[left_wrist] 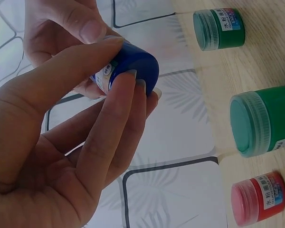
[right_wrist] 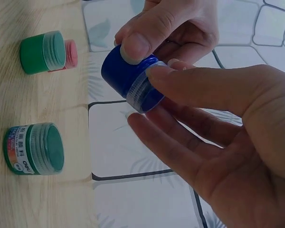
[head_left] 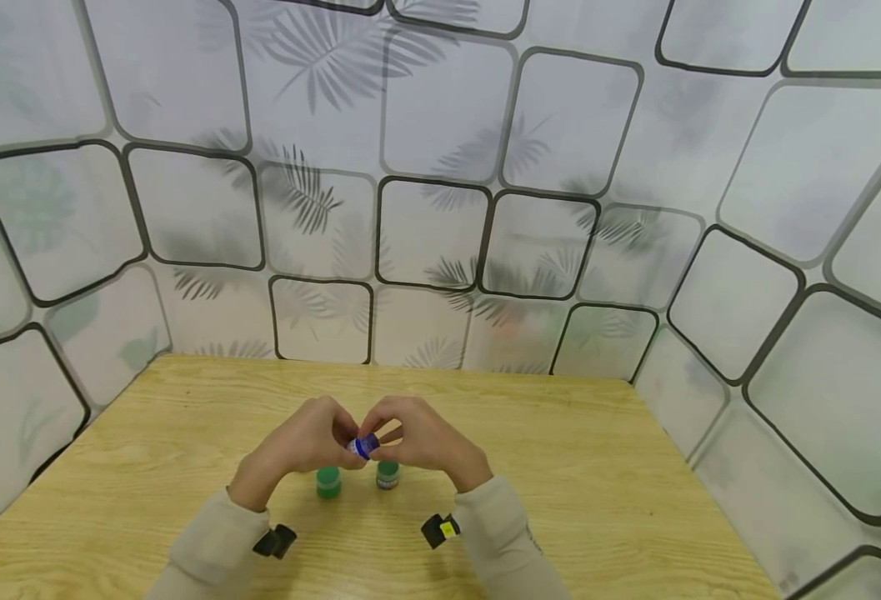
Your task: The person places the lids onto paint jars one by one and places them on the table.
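Note:
A small blue paint jar is held above the table between both hands, tilted on its side. My left hand pinches its blue body; thumb and fingertips press on it in the left wrist view. My right hand grips the clear ribbed lid, thumb on one side and fingers on the other. The lid sits on the jar. Below the hands stand two green paint jars, a lighter one at left and a darker one at right, both lidded.
A red paint jar with a clear lid shows in the left wrist view; in the right wrist view it is partly behind the lighter green jar. The wooden table meets a patterned curtain at the back and sides.

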Tool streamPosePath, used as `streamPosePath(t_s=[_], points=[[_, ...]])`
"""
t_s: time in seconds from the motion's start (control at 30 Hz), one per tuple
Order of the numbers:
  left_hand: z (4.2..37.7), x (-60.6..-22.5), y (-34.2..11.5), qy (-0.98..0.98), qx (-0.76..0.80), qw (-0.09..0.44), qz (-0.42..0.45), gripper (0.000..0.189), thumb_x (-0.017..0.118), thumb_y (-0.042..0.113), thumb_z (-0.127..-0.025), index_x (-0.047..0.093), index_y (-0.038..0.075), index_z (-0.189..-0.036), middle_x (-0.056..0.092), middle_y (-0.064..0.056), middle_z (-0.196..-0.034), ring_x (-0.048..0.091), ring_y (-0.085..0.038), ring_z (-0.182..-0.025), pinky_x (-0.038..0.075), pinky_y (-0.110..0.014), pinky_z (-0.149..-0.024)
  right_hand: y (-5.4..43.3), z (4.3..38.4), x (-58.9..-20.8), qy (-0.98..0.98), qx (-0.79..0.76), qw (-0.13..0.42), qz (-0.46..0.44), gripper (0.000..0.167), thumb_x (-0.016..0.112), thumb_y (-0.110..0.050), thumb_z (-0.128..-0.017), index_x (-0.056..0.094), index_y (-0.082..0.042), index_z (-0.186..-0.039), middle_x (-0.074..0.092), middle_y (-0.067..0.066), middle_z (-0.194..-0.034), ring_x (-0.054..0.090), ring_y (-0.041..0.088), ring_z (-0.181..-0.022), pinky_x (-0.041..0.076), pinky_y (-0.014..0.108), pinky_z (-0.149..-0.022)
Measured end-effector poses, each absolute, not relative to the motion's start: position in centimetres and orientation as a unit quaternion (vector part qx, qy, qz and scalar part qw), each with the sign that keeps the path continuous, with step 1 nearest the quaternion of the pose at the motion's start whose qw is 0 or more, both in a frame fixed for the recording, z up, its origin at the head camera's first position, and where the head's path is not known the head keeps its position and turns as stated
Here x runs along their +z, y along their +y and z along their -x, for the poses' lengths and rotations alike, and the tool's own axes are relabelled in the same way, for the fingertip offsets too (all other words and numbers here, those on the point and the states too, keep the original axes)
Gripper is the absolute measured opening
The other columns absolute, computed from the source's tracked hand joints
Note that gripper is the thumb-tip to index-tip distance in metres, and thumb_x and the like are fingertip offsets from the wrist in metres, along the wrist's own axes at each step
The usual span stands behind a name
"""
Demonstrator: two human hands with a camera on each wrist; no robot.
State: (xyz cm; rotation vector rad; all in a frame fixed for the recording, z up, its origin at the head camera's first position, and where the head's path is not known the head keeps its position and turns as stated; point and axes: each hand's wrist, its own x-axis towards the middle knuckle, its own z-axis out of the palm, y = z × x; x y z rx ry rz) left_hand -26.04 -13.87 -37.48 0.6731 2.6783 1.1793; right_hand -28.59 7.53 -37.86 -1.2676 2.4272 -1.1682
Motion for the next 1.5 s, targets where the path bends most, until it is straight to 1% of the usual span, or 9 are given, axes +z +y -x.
streamPosePath(t_s=[0.17, 0.37, 0.53, 0.67, 0.8, 0.97, 1.07, 1.3, 1.5], points=[[25.98, -37.4, -13.85, 0.89, 0.391, 0.069, -0.225, 0.013, 0.087, 0.011, -0.079, 0.081, 0.006, -0.089, 0.078, -0.002, -0.079, 0.069, -0.011, -0.068, 0.057, -0.028, -0.065, 7.46, 28.73, -38.2, 0.807, -0.401, 0.088, 0.425, 0.019, 0.073, 0.003, -0.092, 0.074, -0.005, -0.109, 0.07, 0.011, -0.113, 0.069, 0.019, -0.105, 0.059, 0.019, -0.085], [25.89, -37.3, -13.85, 0.888, 0.393, 0.07, -0.228, 0.012, 0.086, 0.01, -0.08, 0.081, 0.006, -0.09, 0.077, -0.002, -0.079, 0.069, -0.011, -0.068, 0.058, -0.028, -0.065, 7.51, 28.74, -38.1, 0.812, -0.402, 0.092, 0.413, 0.018, 0.072, -0.005, -0.095, 0.075, -0.006, -0.113, 0.075, 0.011, -0.11, 0.072, 0.016, -0.098, 0.059, 0.02, -0.082], [25.88, -37.29, -13.88, 0.888, 0.392, 0.069, -0.232, 0.012, 0.087, 0.01, -0.079, 0.081, 0.006, -0.089, 0.077, -0.002, -0.078, 0.069, -0.011, -0.068, 0.057, -0.027, -0.064, 7.51, 28.77, -38.05, 0.822, -0.389, 0.088, 0.407, 0.016, 0.071, -0.011, -0.097, 0.075, -0.009, -0.112, 0.078, 0.009, -0.105, 0.071, 0.008, -0.09, 0.058, 0.017, -0.078], [25.94, -37.41, -13.91, 0.887, 0.391, 0.069, -0.236, 0.012, 0.087, 0.011, -0.079, 0.081, 0.006, -0.089, 0.077, -0.002, -0.078, 0.069, -0.011, -0.067, 0.057, -0.027, -0.064, 7.49, 28.87, -38.13, 0.825, -0.385, 0.09, 0.403, 0.015, 0.071, -0.012, -0.097, 0.076, -0.009, -0.111, 0.078, 0.008, -0.105, 0.07, 0.004, -0.088, 0.058, 0.017, -0.077], [26.02, -37.53, -13.91, 0.888, 0.389, 0.069, -0.237, 0.013, 0.087, 0.01, -0.079, 0.081, 0.005, -0.089, 0.077, -0.002, -0.078, 0.069, -0.011, -0.067, 0.057, -0.027, -0.064, 7.51, 28.87, -38.1, 0.83, -0.374, 0.09, 0.403, 0.018, 0.073, -0.011, -0.096, 0.075, -0.009, -0.114, 0.077, 0.008, -0.109, 0.071, 0.006, -0.092, 0.058, 0.017, -0.077], [26.02, -37.53, -13.89, 0.89, 0.389, 0.069, -0.226, 0.014, 0.087, 0.01, -0.078, 0.081, 0.004, -0.089, 0.077, -0.003, -0.079, 0.069, -0.011, -0.068, 0.058, -0.028, -0.064, 7.55, 28.75, -37.92, 0.831, -0.376, 0.091, 0.401, 0.028, 0.076, -0.005, -0.092, 0.073, -0.007, -0.12, 0.074, 0.009, -0.118, 0.071, 0.015, -0.104, 0.058, 0.018, -0.082], [26.02, -37.49, -13.91, 0.89, 0.393, 0.071, -0.22, 0.014, 0.088, 0.009, -0.077, 0.081, 0.004, -0.089, 0.077, -0.004, -0.079, 0.07, -0.012, -0.068, 0.058, -0.028, -0.065, 7.51, 28.68, -37.87, 0.829, -0.382, 0.092, 0.399, 0.031, 0.076, -0.001, -0.09, 0.072, -0.006, -0.12, 0.073, 0.009, -0.117, 0.07, 0.018, -0.107, 0.058, 0.019, -0.085], [25.95, -37.41, -13.92, 0.888, 0.396, 0.072, -0.223, 0.014, 0.087, 0.009, -0.078, 0.081, 0.004, -0.089, 0.078, -0.005, -0.079, 0.071, -0.012, -0.068, 0.059, -0.029, -0.065, 7.38, 28.74, -38.15, 0.819, -0.397, 0.095, 0.403, 0.027, 0.075, 0.005, -0.089, 0.072, -0.005, -0.114, 0.072, 0.011, -0.113, 0.071, 0.017, -0.104, 0.059, 0.02, -0.087], [25.91, -37.37, -13.91, 0.888, 0.392, 0.068, -0.23, 0.012, 0.086, 0.008, -0.078, 0.081, 0.005, -0.088, 0.077, -0.003, -0.078, 0.07, -0.011, -0.067, 0.057, -0.027, -0.064, 7.43, 28.92, -38.34, 0.815, -0.4, 0.092, 0.409, 0.02, 0.075, -0.002, -0.091, 0.074, -0.006, -0.111, 0.075, 0.01, -0.108, 0.073, 0.014, -0.098, 0.058, 0.019, -0.084]])
